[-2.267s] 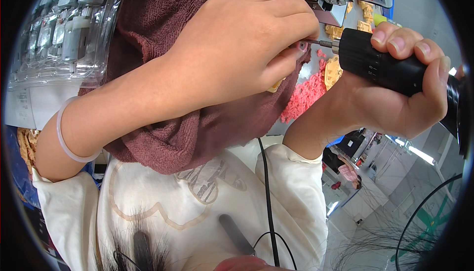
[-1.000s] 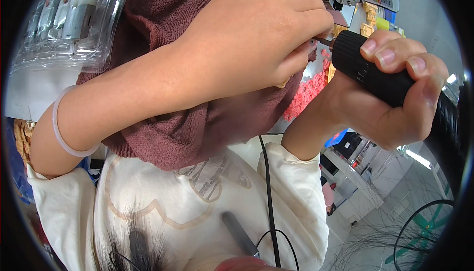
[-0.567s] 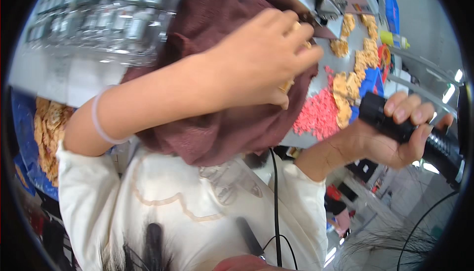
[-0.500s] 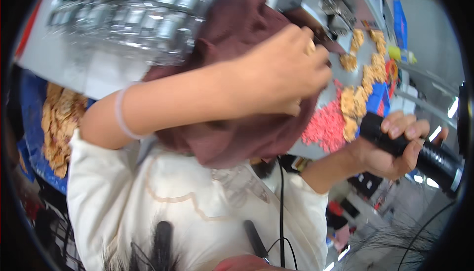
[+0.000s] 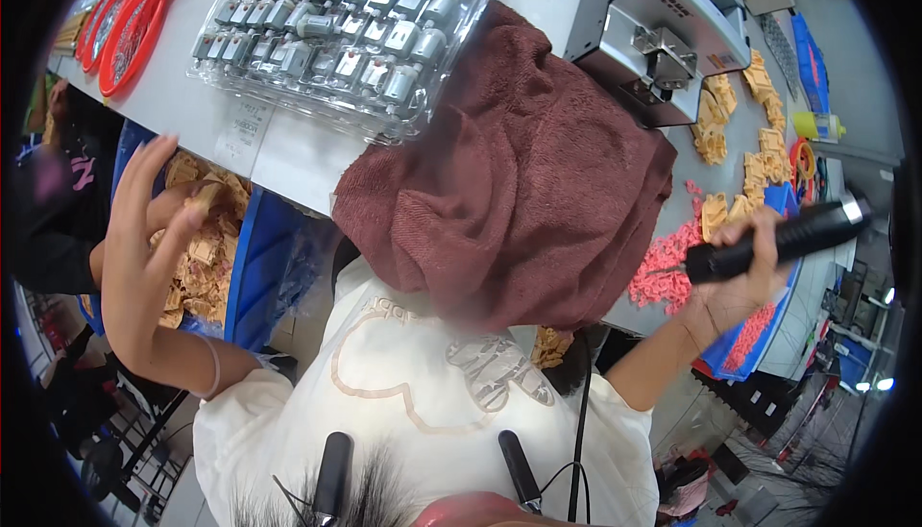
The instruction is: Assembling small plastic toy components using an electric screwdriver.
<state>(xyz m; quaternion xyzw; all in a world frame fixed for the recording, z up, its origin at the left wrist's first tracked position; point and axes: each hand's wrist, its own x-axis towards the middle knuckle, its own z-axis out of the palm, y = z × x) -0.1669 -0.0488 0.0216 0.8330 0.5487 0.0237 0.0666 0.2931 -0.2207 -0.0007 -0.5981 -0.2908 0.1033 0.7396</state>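
Note:
My left hand is raised at the left with fingers spread, over a blue bin of yellow plastic parts. Beside its thumb tip shows a small yellowish piece; I cannot tell whether my hand or another person's hand behind it holds that. My right hand grips a black electric screwdriver, its thin bit pointing left above small pinkish-red pieces. Between my hands a maroon towel lies bunched over the table's near edge.
A clear plastic tray of small metal motors stands behind the towel. To its right is a grey box-shaped machine. Yellow parts line the right side, near a blue tray. Red-handled tools lie far left.
My left hand has swung from above the towel to the bin at the left, its fingers spreading. The screwdriver has tilted so its bit end points lower left. The view has shifted.

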